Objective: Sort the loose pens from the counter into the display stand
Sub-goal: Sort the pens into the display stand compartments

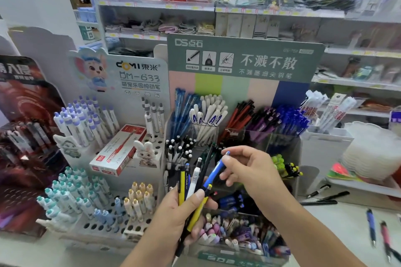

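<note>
My right hand [245, 169] pinches a blue pen [213, 172] w/ thumb and forefinger near its top end, other fingers curled loose beneath. Its lower end sits in the bunch that my left hand [184, 212] grips: fingers wrapped round, thumb pressed across the front. The bunch: yellow pen [181, 186], white pen [195, 180], black pen [207, 165], second yellow one [198, 212] lower down, maybe more behind, can't count them all.

Handling, my guess: pens are light, stiff plastic, smooth barrels, so they'll slide along each other easily. Pulling one out could drag a neighbour w/ it; left thumb needs firm pressure. Best hold is high on the barrel, near clip/clicker, where I have it now. Not fragile, but a drop means rolling.

Pose: both forearms come up from the bottom of view, left hand low and centre, palm turned inward, pens fanning up and right. Right wrist is bent, hand above and right of the left, knuckles up.

Just behind the hands is the display stand [243, 67], clear compartments w/ blue, white, red, purple pens grouped by kind. Blue ones sit back right; prob. where this goes, not certain. On the counter [338, 223] to my right, loose pens remain: black ones [325, 198], a blue-grip one [371, 226], a pink one [385, 234].
</note>
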